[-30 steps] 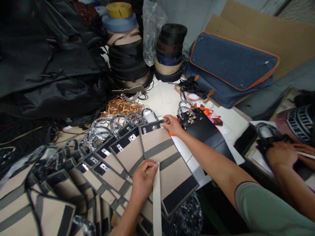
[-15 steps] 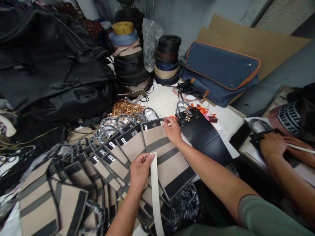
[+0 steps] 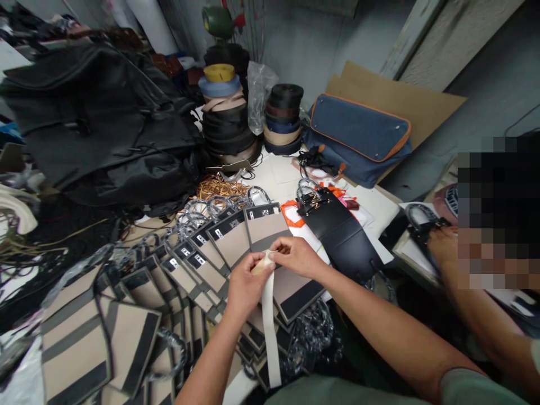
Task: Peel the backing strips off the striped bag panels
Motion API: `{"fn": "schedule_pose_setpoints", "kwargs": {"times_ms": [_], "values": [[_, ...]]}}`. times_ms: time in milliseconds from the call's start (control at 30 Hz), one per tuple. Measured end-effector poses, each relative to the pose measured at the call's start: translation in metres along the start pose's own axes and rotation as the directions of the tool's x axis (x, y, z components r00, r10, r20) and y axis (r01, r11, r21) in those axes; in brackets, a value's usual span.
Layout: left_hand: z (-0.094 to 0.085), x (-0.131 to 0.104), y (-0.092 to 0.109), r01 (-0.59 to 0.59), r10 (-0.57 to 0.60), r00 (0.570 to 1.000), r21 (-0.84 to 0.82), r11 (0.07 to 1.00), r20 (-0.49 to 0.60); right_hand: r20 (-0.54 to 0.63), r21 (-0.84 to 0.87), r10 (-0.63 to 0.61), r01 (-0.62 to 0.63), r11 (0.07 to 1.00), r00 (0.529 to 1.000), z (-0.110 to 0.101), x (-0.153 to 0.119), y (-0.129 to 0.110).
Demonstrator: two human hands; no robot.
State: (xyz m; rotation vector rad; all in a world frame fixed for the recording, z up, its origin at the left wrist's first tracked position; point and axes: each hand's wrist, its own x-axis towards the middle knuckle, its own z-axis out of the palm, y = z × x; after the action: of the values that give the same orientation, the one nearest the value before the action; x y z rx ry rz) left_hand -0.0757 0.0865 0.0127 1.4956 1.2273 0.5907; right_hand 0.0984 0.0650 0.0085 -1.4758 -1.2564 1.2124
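A long white strip of tape (image 3: 270, 326) hangs down from between my hands. My left hand (image 3: 248, 281) is closed, pinching the strip near its top end. Fingertips of my right hand (image 3: 291, 254) meet the left ones there, closed at the same end of the strip; the exact grip is partly hidden. Beneath both hands lies a beige bag panel with grey and black bands (image 3: 295, 292), topmost of a fanned row. To its left, more such panels (image 3: 230, 242) overlap, their handles wrapped in clear plastic.
A black handbag (image 3: 337, 230) lies right of the panels. Behind stand stacked webbing rolls (image 3: 230, 121) and a blue bag with orange trim (image 3: 358, 132). A large black bag (image 3: 105, 118) fills the left. Another person's arm (image 3: 468, 287) is at the right.
My right hand has left the panel's top edge and come down to the strip's end beside my left hand. The view has shifted, showing more of the person on the right.
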Motion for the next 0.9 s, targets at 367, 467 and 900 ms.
{"fn": "schedule_pose_setpoints", "kwargs": {"times_ms": [367, 467, 900], "values": [[-0.004, 0.012, -0.002, -0.065, 0.071, 0.997, 0.337, 0.939, -0.006, 0.309, -0.613, -0.292, 0.424, 0.666, 0.905, -0.019, 0.023, -0.024], [-0.004, 0.019, -0.007, -0.031, 0.063, 0.997, 0.474, 0.88, -0.052, 0.326, -0.637, -0.275, 0.425, 0.643, 0.904, -0.019, 0.031, -0.019], [0.018, 0.034, -0.034, -0.265, 0.267, 0.962, 0.442, 0.857, 0.06, -0.165, -0.101, -0.041, 0.024, 0.995, 0.985, -0.033, 0.128, 0.075]]}}
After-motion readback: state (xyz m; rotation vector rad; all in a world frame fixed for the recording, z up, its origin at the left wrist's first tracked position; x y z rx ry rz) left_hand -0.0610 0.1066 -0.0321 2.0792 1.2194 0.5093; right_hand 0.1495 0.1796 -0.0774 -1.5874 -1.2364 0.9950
